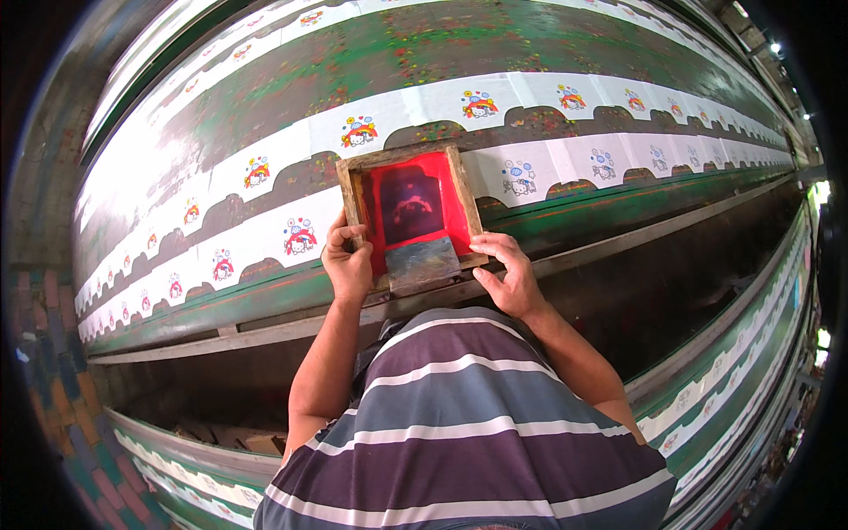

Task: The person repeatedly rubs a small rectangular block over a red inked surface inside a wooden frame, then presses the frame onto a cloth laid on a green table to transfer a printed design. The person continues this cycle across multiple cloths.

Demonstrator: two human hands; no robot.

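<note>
A wooden screen printing frame [467,196] lies on the near row of white cut pieces, its inside coated with red ink around a darker mesh window [412,205]. My left hand [350,262] grips its left side near the front corner, fingers curled over the wood. At the front right corner my right hand [510,272] holds the frame between thumb and fingers. A grey flat blade [424,265], perhaps a squeegee, rests across the frame's near edge between my hands. Left of the frame, a white piece [301,238] bears a print with red; to its right, a piece [519,172] shows blue and grey without red.
The long green table [565,212] carries several rows of printed white pieces and is speckled with paint. A wooden rail [609,238] runs along its near edge. Behind me stands another table [707,397] with white pieces. Coloured bricks [75,397] pave the floor at left.
</note>
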